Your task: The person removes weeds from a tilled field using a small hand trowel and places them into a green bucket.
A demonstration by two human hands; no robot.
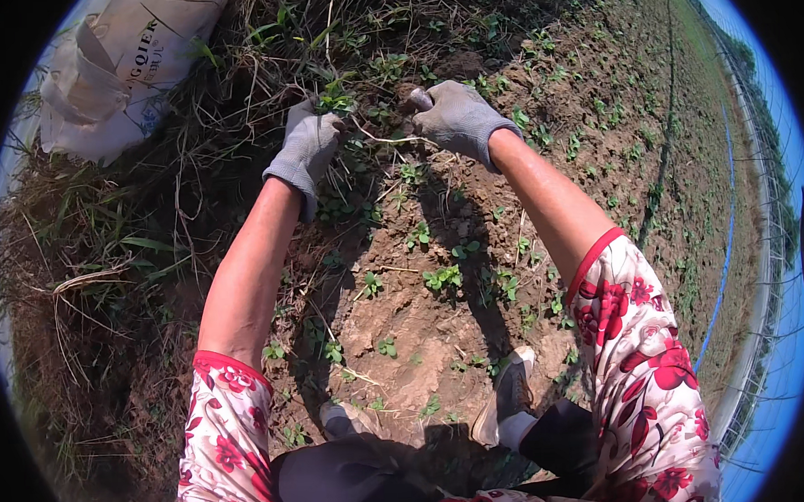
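Curling beside the leafy sprig (335, 99), right of the white sack (156, 60), your left hand (308, 146) hides its fingertips, so I cannot tell whether they grip it; your right hand (459, 118), apart from the left and farther from the sack, wraps what looks like a greyish handle (421, 99). Tugging leaves alone could tear the sprig. The dry stem (399, 141), also right of the sack, could snag either hand, and a careless step could crush seedlings (443, 277).

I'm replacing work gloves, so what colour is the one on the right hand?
Grey glove, best in head view.
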